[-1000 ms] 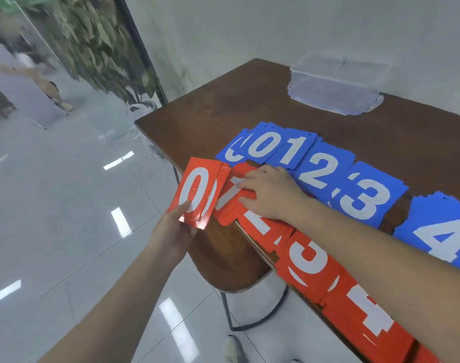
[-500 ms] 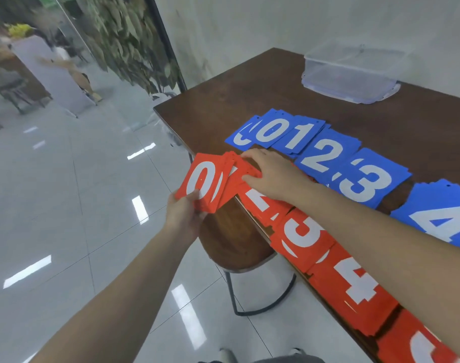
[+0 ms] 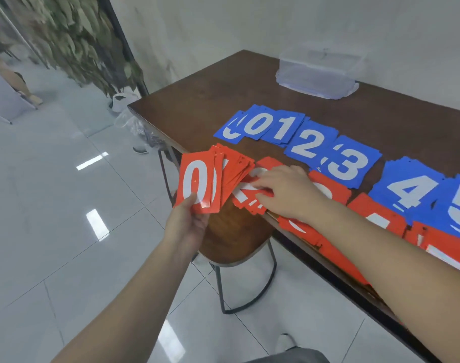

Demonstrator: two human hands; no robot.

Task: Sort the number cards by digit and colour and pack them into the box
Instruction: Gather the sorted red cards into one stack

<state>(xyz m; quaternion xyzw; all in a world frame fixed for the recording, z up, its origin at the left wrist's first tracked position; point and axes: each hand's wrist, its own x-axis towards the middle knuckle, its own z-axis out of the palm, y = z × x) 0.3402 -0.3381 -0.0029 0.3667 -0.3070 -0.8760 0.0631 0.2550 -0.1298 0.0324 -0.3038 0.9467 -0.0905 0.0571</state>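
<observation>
My left hand (image 3: 188, 222) grips a fanned stack of red cards (image 3: 205, 184) with a white 0 on top, held just off the table's near edge. My right hand (image 3: 284, 191) lies on the red 2 pile (image 3: 246, 199) at the table edge, fingers spread flat over it. Further red piles (image 3: 380, 221) run to the right along the near edge, partly hidden by my right forearm. Behind them a row of blue cards (image 3: 304, 145) shows 0, 0, 1, 2, 3, 4, 5. The clear plastic box (image 3: 319, 72) stands at the table's far side.
The dark wooden table (image 3: 197, 106) ends at a left corner. A round wooden stool (image 3: 234, 239) with a black metal frame stands under the near edge, below my hands. Glossy tiled floor lies to the left; a plastic bag sits by the table leg.
The stack in my left hand has grown thicker and more fanned. My right hand has shifted right from the 1 cards onto the red 2 pile.
</observation>
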